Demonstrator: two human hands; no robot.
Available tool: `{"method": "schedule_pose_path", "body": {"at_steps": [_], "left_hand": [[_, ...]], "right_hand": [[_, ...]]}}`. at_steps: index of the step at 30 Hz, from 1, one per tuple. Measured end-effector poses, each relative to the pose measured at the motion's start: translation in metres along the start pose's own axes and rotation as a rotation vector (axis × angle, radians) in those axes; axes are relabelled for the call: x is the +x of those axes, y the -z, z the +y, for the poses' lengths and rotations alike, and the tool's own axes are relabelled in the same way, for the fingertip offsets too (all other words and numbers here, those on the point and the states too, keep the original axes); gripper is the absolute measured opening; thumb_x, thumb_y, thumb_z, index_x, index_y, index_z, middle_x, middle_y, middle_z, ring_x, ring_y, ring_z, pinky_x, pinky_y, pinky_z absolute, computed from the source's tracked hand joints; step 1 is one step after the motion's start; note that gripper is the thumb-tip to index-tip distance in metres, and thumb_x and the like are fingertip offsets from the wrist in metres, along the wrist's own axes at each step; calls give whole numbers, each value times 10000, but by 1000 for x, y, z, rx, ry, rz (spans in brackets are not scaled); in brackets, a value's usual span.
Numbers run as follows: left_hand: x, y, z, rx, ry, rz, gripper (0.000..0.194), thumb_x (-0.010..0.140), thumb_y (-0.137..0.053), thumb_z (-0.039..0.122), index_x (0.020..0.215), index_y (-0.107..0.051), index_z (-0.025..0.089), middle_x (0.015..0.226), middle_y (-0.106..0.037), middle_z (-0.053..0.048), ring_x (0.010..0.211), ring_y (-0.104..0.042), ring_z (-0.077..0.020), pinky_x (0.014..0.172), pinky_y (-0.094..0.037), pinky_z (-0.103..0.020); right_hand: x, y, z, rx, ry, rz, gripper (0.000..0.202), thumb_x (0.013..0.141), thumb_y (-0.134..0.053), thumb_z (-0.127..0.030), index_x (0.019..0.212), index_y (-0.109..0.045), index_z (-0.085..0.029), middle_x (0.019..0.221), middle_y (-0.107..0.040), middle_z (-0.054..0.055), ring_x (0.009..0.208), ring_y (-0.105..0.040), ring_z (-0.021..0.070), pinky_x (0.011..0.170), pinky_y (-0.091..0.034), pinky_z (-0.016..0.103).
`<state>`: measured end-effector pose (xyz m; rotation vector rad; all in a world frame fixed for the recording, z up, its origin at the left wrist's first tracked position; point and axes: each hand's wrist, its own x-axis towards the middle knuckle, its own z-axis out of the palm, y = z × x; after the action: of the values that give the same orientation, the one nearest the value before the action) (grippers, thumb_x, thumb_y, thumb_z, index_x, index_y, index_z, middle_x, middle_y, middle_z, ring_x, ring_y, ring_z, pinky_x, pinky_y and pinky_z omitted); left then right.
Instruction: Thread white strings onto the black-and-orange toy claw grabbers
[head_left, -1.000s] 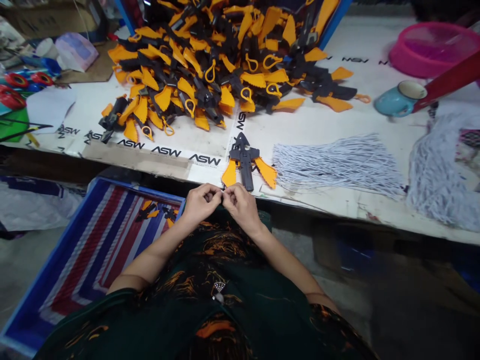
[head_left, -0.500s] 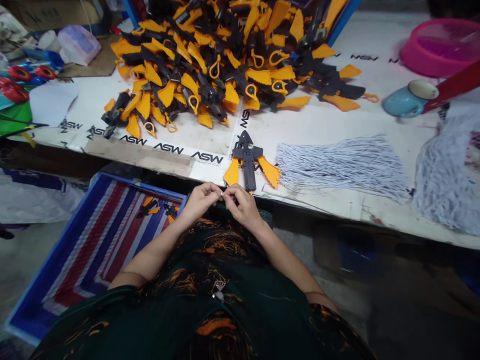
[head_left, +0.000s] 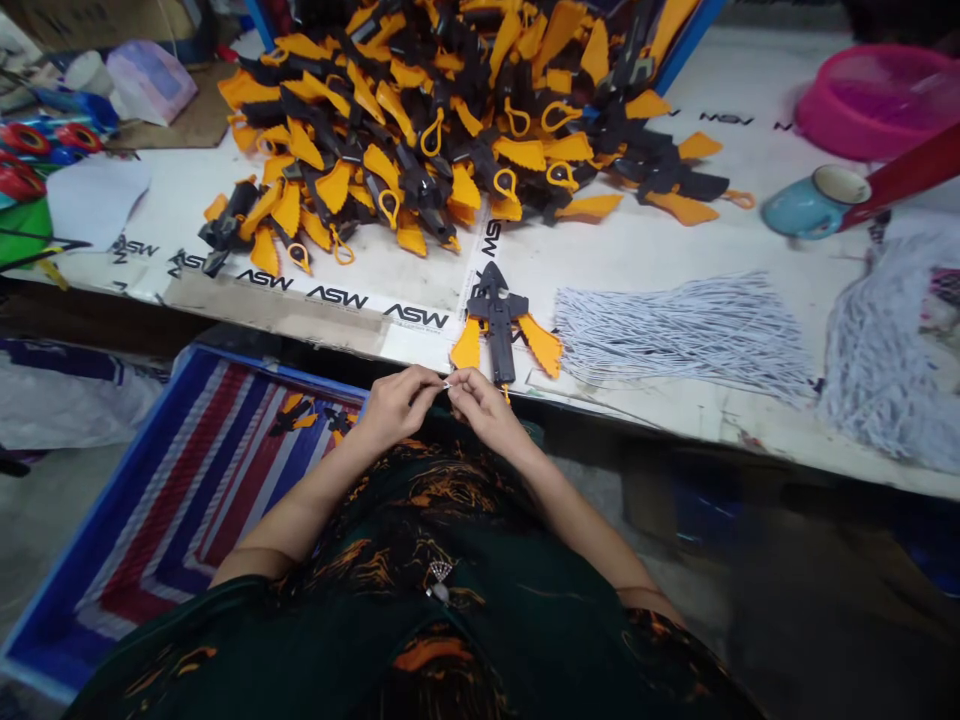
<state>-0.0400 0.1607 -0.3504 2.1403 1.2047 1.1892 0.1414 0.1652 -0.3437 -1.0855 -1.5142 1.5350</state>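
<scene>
Fingers of the left hand [head_left: 397,405] and right hand [head_left: 486,408] pinch a small pale piece [head_left: 448,385] in head view; left fingers have straightened slightly, handling apparently unfinished. Black-and-orange winged item [head_left: 500,325]: between one and two o'clock, on table [head_left: 675,248].

White table [head_left: 675,250], blk lettering on top. Big heap of black & orange toys [head_left: 330,185] toward the back; single toy [head_left: 500,330] at front edge — bundle of strings [head_left: 675,335] just R of it. Further R: string pile [head_left: 870,350], blue mug [head_left: 799,208], pink basin [head_left: 874,120]. L end — paper [head_left: 94,200], cardboard [head_left: 180,115].
</scene>
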Motion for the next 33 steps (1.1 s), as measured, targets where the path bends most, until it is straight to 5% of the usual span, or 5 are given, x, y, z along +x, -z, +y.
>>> {"method": "schedule_pose_path", "body": {"at_steps": [9, 15, 22, 29, 33], "left_hand": [[-3, -2, -3, -233, 324, -24, 156, 936, -574, 324, 877, -594, 181, 755, -618, 13, 622, -569, -102, 579, -453, -204], [5, 12, -2, -27, 95, -239, 218, 985, -526, 288, 1167, -603, 197, 1009, -692, -46, 819, -639, -141, 764, -503, -260], [15, 21, -3, 395, -200, -313, 235, 1034, -401, 251, 920, -592, 174, 808, -643, -52, 747, -600, -186, 732, -448, -318], [10, 40, -4, 335, -116, -477, 287, 1033, -339, 271, 881, -567, 187, 796, -633, -42, 701, -576, -174, 692, -428, -304], [15, 50, -7, 272, 13, -455, 269, 1032, -409, 327, 902, -604, 195, 830, -686, -30, 744, -619, -168, 728, -455, -292]], "right_hand": [[1, -11, 4, -42, 8, 190, 216, 897, -591, -427, 894, -559, -213, 642, -443, -73, 575, -437, 94, 567, -349, 232], [1, -12, 1, -9, -52, 163, 252, 871, -603, -460, 837, -549, -217, 663, -522, -50, 576, -508, 105, 559, -408, 237], [-8, -3, -8, -241, 11, 189, 179, 903, -551, -363, 815, -568, -209, 629, -504, -50, 548, -447, 99, 542, -340, 231], [-23, -5, -4, -435, 79, 204, 156, 938, -536, -307, 858, -620, -204, 647, -558, -31, 591, -516, 118, 605, -395, 243], [-37, 9, -6, -484, 242, 160, 186, 965, -518, -278, 1084, -642, -206, 1056, -685, 62, 692, -612, 116, 672, -487, 251]]}}
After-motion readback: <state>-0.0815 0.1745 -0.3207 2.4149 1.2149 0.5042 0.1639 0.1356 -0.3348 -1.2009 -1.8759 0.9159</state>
